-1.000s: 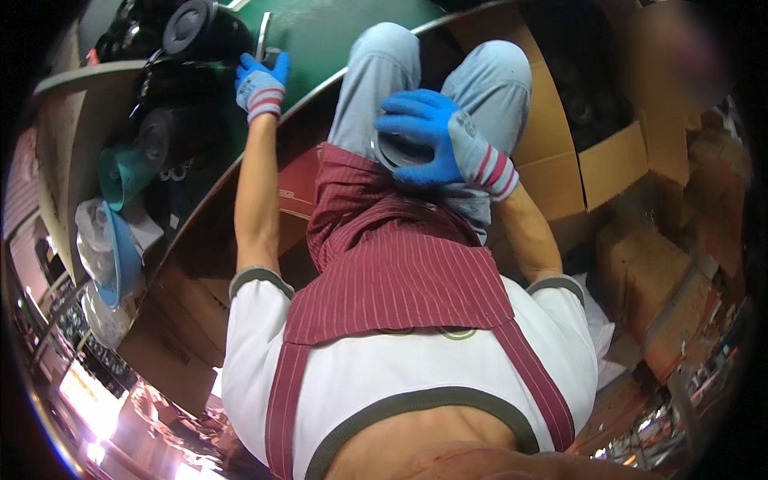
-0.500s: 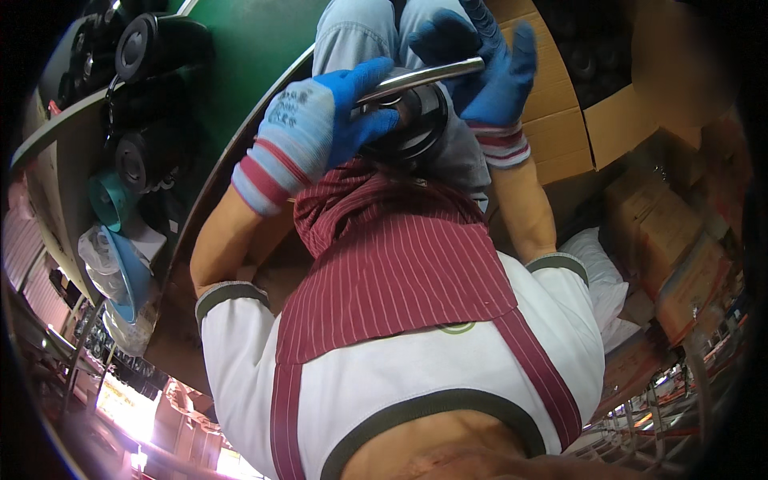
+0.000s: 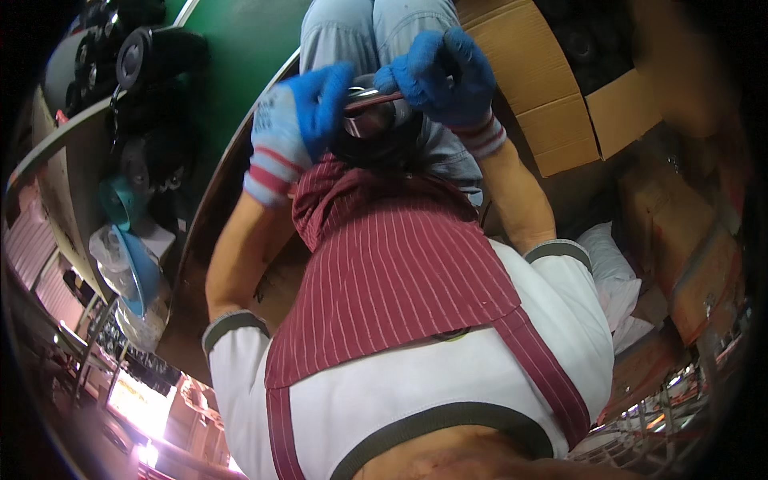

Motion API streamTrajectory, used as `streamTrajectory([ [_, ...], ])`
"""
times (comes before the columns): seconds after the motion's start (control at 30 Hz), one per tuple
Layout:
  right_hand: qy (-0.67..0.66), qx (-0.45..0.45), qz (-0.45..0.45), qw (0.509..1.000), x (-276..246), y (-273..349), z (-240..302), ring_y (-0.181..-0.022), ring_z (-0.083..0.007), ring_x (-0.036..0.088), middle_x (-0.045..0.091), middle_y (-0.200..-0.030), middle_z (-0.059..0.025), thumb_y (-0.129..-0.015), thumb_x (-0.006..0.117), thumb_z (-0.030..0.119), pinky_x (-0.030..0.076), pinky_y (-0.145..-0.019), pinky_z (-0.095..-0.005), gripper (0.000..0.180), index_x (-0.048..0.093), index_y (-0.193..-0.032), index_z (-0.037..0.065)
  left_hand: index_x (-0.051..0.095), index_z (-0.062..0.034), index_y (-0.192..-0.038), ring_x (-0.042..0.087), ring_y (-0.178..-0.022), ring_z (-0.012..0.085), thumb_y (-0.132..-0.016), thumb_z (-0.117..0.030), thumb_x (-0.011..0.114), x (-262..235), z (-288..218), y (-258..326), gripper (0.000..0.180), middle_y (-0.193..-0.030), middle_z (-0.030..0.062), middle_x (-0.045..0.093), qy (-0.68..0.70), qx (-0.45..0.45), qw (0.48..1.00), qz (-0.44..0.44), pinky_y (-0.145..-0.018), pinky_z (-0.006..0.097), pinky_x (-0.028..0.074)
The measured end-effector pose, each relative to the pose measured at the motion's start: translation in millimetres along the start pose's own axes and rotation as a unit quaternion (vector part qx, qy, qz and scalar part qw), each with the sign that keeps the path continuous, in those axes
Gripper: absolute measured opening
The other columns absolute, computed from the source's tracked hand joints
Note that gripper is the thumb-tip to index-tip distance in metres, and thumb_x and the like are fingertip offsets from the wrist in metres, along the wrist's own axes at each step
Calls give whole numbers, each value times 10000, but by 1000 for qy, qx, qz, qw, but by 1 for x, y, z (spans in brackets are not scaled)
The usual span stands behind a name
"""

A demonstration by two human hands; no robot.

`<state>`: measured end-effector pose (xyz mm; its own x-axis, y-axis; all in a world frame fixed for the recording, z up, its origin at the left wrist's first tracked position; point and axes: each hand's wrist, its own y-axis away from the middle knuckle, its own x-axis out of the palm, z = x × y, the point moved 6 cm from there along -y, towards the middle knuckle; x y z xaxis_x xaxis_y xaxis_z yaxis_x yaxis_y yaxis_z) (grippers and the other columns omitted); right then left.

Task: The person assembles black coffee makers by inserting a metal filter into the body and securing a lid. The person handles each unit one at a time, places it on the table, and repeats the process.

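Note:
Both my hands wear blue-palmed knit gloves with red-striped cuffs. My left hand [image 3: 300, 120] is closed around the left end of a narrow, shiny metal bar [image 3: 373, 102]. At the bar's right end, my right hand [image 3: 448, 80] has its fingers curled in and pressed together. Its fingertips seem to pinch the bar's end, though a little blurred. Below the bar, on my lap, rests a round black object [image 3: 376, 148] with a shiny metal part [image 3: 370, 122] at its middle. My left hand hides some of its side, and its kind is not clear.
On the left stands a green-topped table [image 3: 240, 36] with several black cylindrical parts [image 3: 152, 60]. A teal container [image 3: 120, 204] and a blue one [image 3: 138, 268] sit beside it. To the right is an open cardboard box [image 3: 552, 120] with dark items behind its flap.
My right hand was spread open behind the bar's right end; its fingers are now curled in at that end. The bar has turned closer to level, and the left hand is slightly lower on the left.

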<state>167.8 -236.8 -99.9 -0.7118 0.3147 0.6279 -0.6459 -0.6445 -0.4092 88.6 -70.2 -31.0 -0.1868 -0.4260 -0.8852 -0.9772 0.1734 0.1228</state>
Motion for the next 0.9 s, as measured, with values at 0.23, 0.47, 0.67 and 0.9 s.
streamTrajectory([
  [0.23, 119, -32, 46, 991, 50, 5, 27, -792, -231, 658, 697, -827, -89, -980, 661, 112, 507, -992, -484, 136, 716, -882, 36, 634, -14, -1335, 737, -810, 245, -1039, -211, 493, -27, 16, -36, 382, -936, 166, 754, 309, -33, 950, -19, -775, 352, 585],
  [0.47, 412, -20, 280, 867, 102, 2, 48, -611, -198, 533, 536, -597, -5, -758, 735, 206, 520, -884, -450, 72, 708, -709, 161, 755, -104, -1119, 720, -656, 240, -1062, -257, 471, -26, 6, -75, 328, -737, 63, 733, 273, 139, 950, -60, -635, 320, 557],
  [0.67, 513, 44, 379, 769, 146, -10, 29, -551, -182, 515, 472, -542, 4, -828, 771, 320, 478, -668, -355, 368, 523, -582, 204, 794, -121, -1042, 725, -651, 173, -1050, -394, 535, -17, 5, -86, 376, -702, 22, 736, 345, 126, 930, 1, -635, 306, 568],
  [0.9, 529, 77, 437, 724, 172, -7, 0, -610, -232, 586, 557, -634, -30, -772, 735, 280, 507, -661, -389, 160, 625, -751, 166, 738, -40, -1213, 676, -612, 155, -1042, -438, 549, 56, -54, -129, 473, -957, 114, 769, 506, 222, 809, 198, -559, 290, 548],
])
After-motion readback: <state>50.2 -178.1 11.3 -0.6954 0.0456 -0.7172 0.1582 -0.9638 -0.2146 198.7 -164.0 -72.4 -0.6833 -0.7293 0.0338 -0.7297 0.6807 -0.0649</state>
